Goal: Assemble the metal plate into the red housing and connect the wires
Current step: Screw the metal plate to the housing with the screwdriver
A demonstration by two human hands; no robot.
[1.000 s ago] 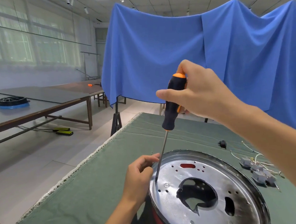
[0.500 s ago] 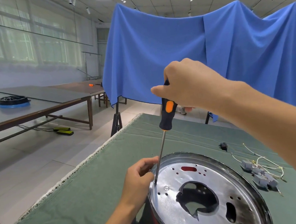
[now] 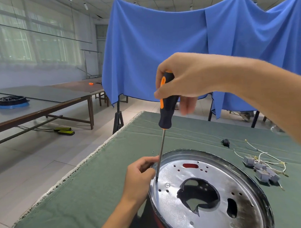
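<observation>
One screwdriver (image 3: 165, 111) — near upright, tip down on metal plate (image 3: 213, 186).

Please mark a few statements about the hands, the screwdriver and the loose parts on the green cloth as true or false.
1. The right hand grips the screwdriver by its handle. True.
2. The screwdriver lies flat on the green cloth. False: it stands nearly upright, its tip down at the left edge of the metal plate.
3. The left hand rests at the plate's rim beside the shaft. True.
4. The grey connectors with wires sit inside the plate's central hole. False: they lie on the cloth, right of the plate.
5. A screw sits in the plate near the tip. True.
</observation>
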